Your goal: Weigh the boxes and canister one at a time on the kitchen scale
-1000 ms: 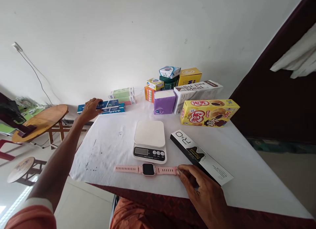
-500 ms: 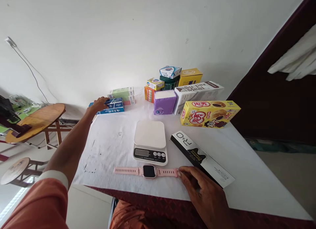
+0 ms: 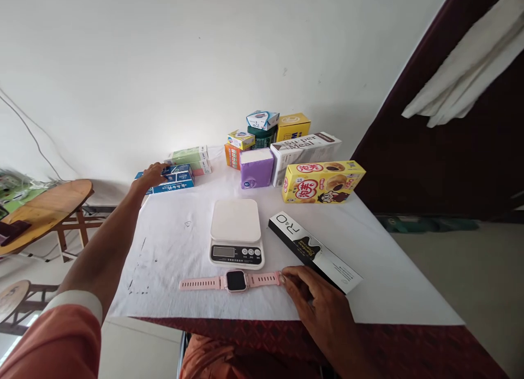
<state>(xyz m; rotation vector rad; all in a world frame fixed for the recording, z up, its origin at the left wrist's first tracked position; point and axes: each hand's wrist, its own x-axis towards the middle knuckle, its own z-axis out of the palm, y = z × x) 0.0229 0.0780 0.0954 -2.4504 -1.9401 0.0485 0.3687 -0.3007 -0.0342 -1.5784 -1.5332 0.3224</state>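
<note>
My left hand (image 3: 153,175) rests on top of the blue cartons (image 3: 180,181) at the table's far left, its fingers spread over them. Between thumb and fingertips, my right hand (image 3: 317,302) pinches the strap end of a pink smartwatch (image 3: 236,281). The watch lies stretched out flat, its dark screen facing up. Just behind it stands a white kitchen scale (image 3: 236,226) with a blank display and a bare plate. A long silver and black box (image 3: 315,253) lies slantwise beside my right hand.
A yellow snack box (image 3: 323,182), a white meal box (image 3: 305,155) and a purple tissue pack (image 3: 256,169) stand towards the wall. Green and pink cartons (image 3: 189,156) sit behind the blue ones. A round wooden table (image 3: 53,207) is at the left. The white cloth ends at the front edge.
The view has turned a little to the right, so everything sits further left. Both hands keep their places on the blue cartons and the watch strap.
</note>
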